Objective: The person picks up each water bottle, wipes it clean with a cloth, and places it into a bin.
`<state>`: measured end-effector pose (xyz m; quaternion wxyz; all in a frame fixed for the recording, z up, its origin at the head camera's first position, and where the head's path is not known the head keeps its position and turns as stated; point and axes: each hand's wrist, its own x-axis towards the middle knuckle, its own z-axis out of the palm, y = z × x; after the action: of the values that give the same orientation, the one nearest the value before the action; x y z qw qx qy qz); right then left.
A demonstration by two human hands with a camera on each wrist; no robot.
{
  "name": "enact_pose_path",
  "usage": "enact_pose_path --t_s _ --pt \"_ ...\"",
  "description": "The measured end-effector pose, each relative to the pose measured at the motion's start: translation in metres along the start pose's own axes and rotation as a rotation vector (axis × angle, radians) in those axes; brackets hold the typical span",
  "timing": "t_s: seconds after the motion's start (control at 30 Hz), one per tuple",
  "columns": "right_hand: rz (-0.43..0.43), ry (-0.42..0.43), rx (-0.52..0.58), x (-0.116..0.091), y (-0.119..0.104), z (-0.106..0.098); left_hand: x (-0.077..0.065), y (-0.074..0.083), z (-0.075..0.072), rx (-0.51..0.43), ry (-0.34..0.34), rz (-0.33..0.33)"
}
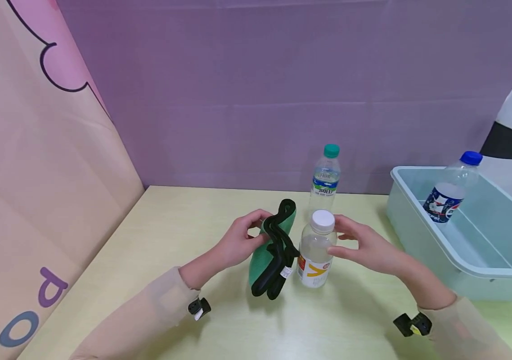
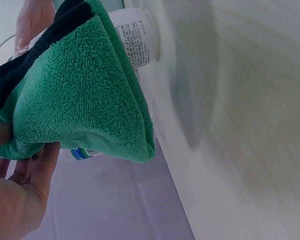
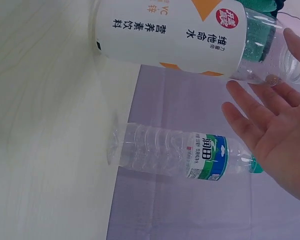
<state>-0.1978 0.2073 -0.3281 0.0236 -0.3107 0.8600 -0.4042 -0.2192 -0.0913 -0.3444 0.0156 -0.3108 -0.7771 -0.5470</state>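
Observation:
My left hand pinches a folded green towel with black edging and a small white tag, holding it above the table. Just right of the towel, a clear bottle with a white cap and a white-and-orange label stands upright. My right hand is at that bottle's right side, thumb in front and loosely bent fingers behind, near its neck. In the right wrist view the fingers look relaxed; whether they touch the bottle is hard to tell.
Behind stands a clear water bottle with a green cap. On the right, a light blue bin contains a blue-capped Pepsi bottle, leaning. A purple backdrop rises behind the pale wooden table.

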Motion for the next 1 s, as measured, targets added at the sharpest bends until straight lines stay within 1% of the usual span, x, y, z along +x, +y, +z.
enact_pose_path --t_s 0.1,0.2,0.4,0.5,0.67,0.83,1.0 --pt "0.014 -0.002 0.010 -0.001 0.000 0.002 -0.002 -0.001 -0.001 0.001 0.002 -0.002" --pt "0.037 0.024 0.021 0.000 0.000 0.006 -0.003 -0.002 -0.002 0.000 0.007 -0.003" --pt "0.058 0.154 -0.024 0.004 -0.006 0.012 -0.004 -0.001 -0.004 0.002 0.018 0.007" --pt "0.072 0.194 -0.037 0.004 -0.010 0.014 -0.004 -0.002 -0.005 0.003 0.017 0.002" --pt "0.085 0.200 -0.035 0.004 -0.012 0.015 -0.004 -0.002 -0.005 0.000 0.014 -0.004" --pt "0.050 0.189 -0.028 0.004 -0.010 0.014 -0.004 -0.003 -0.005 -0.004 0.025 0.003" --pt "0.018 0.157 -0.020 0.003 -0.009 0.012 -0.004 -0.004 -0.005 -0.011 0.034 0.004"
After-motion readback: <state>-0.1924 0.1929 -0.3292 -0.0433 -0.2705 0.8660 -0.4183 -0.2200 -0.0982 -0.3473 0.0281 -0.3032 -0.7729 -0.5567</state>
